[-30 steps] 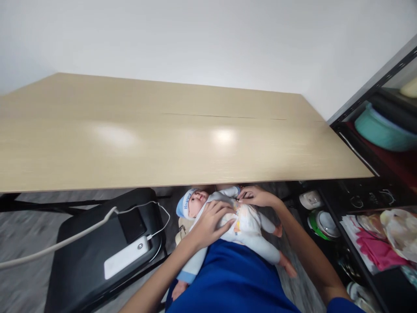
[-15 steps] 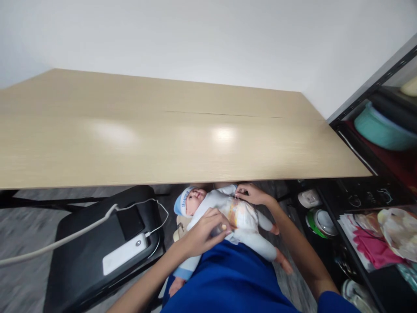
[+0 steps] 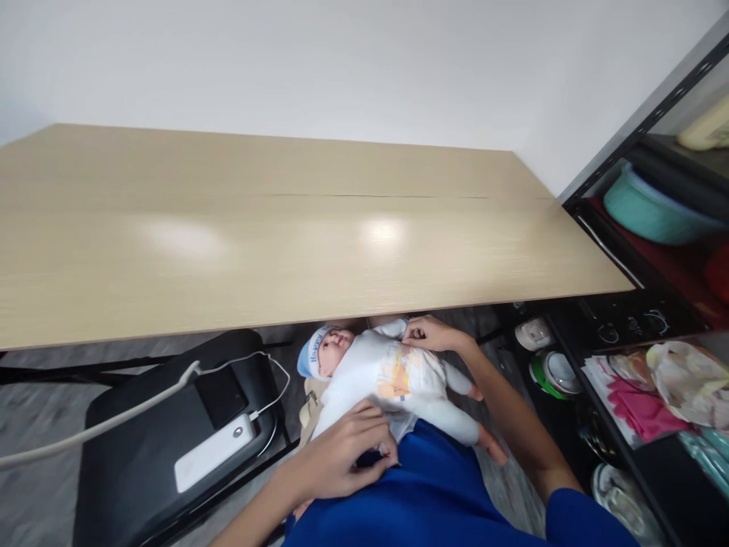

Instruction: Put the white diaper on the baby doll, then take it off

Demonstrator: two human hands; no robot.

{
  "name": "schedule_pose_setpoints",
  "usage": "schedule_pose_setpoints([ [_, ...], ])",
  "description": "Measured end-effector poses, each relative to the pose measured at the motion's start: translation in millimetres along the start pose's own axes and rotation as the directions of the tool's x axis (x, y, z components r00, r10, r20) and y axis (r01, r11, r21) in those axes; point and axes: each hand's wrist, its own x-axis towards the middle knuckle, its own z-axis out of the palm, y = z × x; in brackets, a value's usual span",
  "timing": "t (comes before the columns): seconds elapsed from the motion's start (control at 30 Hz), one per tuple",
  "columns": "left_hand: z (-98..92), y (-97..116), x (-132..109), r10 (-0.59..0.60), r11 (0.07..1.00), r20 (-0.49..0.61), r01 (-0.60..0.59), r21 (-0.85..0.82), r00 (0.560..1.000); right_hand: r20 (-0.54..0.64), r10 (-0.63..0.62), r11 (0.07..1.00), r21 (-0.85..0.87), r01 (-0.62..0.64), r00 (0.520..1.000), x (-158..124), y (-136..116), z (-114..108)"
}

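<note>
A baby doll [image 3: 356, 365] in white clothing and a blue-and-white cap [image 3: 312, 355] lies on its back across my lap, head to the left. Around its waist is a white diaper [image 3: 421, 372] with an orange print in front. My right hand [image 3: 433, 334] is closed in a pinch at the far side of the diaper's waist, close to the doll's arm. Over the doll's near side, my left hand [image 3: 356, 448] has its fingers curled together; whatever lies between them is hidden. A white flap [image 3: 402, 425] of the diaper shows beside the left fingertips.
A wooden table [image 3: 307, 258] extends in front, its edge just beyond the doll. On the left, a black chair [image 3: 130, 441] bears a white power bank [image 3: 215, 452] with a cable [image 3: 137, 410]. Shelves on the right hold a teal basin [image 3: 654, 205], a pink cloth [image 3: 641, 406] and jars.
My left hand has moved down toward me, off the doll's middle, uncovering more of the diaper's front. The right hand stays at the diaper's far side. The view has shifted slightly.
</note>
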Motion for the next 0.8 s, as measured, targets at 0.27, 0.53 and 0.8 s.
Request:
schedule_pose_setpoints([
  [0.27, 0.6, 5.8, -1.1, -0.09, 0.995, 0.001, 0.09, -0.043, 0.996, -0.234, 0.064, 0.991, -0.099, -0.089, 0.97, 4.3, 8.2, 3.9],
  [0.53, 4.1, -0.8, -4.8, -0.111, 0.992, -0.02, 0.109, -0.059, 0.994, -0.12, -0.134, 0.982, -0.147, 0.116, 0.984, -6.4, -60.3, 19.5],
  [0.8, -1.1, 5.3, -4.9, -0.11, 0.991, 0.041, 0.112, -0.067, 0.993, -0.106, -0.137, 0.935, -0.342, 0.094, 0.985, -47.9, -73.0, 29.4],
])
